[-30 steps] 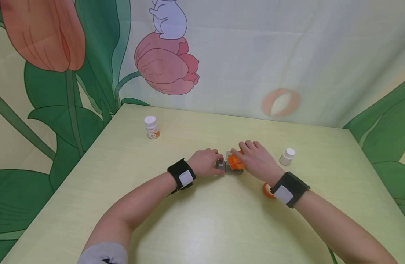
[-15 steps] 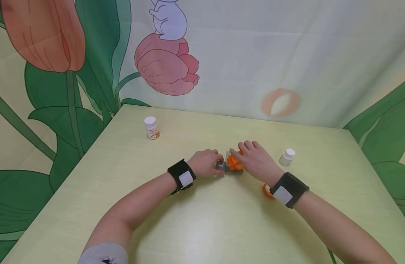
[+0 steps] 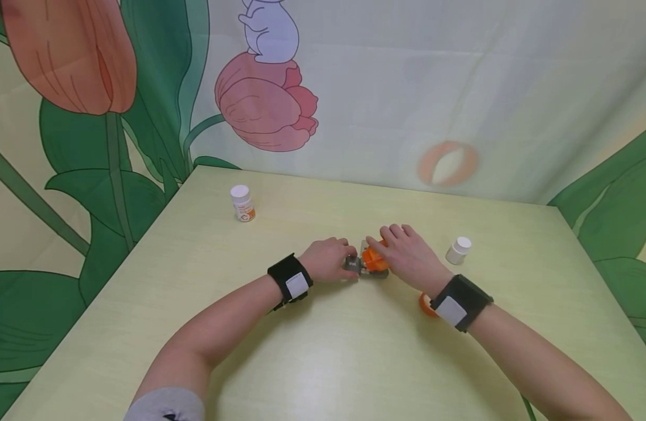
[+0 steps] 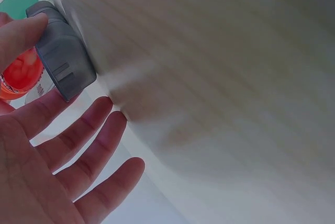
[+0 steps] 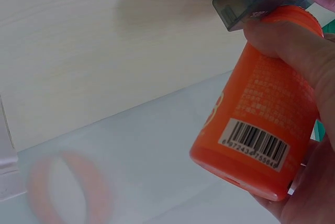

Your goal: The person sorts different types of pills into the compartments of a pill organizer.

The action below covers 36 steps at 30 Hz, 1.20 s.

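My left hand pinches one end of a small grey see-through plastic case between thumb and index finger; the other fingers are spread. The case lies on the table, and a clear flap stands up at its far side. In my right hand is an orange bottle with a barcode label. It is tipped, with its mouth low over the case. The left wrist view looks into its uncapped mouth, where rounded orange shapes show. What lies in the case is hidden.
An orange cap or ring lies on the table, partly covered by the right wrist. Behind the right hand stands a small white bottle. Another white bottle with an orange label is at the back left. A printed cloth hangs behind the table.
My right fingers and the orange bottle have shifted very slightly to the left over the case. My left hand has stayed in place.
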Motion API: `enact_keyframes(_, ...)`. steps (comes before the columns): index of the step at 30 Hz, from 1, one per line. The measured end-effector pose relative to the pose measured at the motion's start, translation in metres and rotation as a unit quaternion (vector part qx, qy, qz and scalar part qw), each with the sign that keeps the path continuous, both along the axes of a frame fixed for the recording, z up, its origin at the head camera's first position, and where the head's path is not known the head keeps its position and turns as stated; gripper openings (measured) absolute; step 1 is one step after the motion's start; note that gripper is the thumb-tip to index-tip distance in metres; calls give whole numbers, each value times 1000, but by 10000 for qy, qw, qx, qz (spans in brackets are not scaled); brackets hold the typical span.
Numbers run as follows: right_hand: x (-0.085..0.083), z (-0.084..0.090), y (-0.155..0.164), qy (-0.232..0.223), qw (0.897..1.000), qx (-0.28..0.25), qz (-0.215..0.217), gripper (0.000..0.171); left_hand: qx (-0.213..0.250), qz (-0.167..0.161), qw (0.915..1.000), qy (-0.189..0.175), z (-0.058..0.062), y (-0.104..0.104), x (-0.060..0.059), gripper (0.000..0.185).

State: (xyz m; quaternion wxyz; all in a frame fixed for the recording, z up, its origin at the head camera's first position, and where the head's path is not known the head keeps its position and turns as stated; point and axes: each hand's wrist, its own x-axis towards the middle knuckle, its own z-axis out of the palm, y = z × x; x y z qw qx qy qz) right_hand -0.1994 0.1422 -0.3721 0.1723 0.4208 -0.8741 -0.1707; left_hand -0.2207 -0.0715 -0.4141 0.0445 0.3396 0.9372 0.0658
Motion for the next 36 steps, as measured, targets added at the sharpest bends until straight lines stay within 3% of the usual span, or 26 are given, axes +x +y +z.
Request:
enact_keyframes(5, -1, -3, 5, -236, 9996, -96, -135, 59, -12, 44, 10000, -50, 0, 0, 0, 48)
enact_keyframes(8, -3, -7, 10, -599, 9971, -314, -348, 62, -33, 87, 9999, -75, 0, 0, 1, 50)
enact_keyframes(11, -4, -11, 17, -1136, 9881, -775, -683, 63, -21, 119, 9999, -95, 0, 0, 2, 50)
enact_keyframes(13, -4, -12, 23, -1505, 9766, -1216, -938, 65, 13, 119, 9999, -106, 0, -1, 2, 50)
enact_keyframes(15, -1, -11, 28, -1869, 9589, -1805, -1136, 65, 48, 106, 9999, -99, -1, -1, 2, 49)
enact_keyframes(17, 5, -10, 33, -2258, 9339, -2438, -1320, 63, 78, 87, 9999, -98, -1, -1, 1, 50)
enact_keyframes(21, 23, -5, 39, -3171, 8665, -3524, -1564, 61, 95, 61, 9999, -98, -2, -1, 0, 51)
enact_keyframes(24, 40, -5, 38, -3742, 8254, -3973, -1443, 61, 82, 52, 9999, -93, -1, -1, 0, 52)
enact_keyframes(28, 57, -10, 31, -4169, 8025, -4134, -1061, 62, 63, 77, 9999, -101, -2, -1, -1, 51)
enact_keyframes(36, 80, -22, 14, -4844, 7685, -4123, -694, 63, 38, 131, 9997, -189, 0, 1, 0, 50)
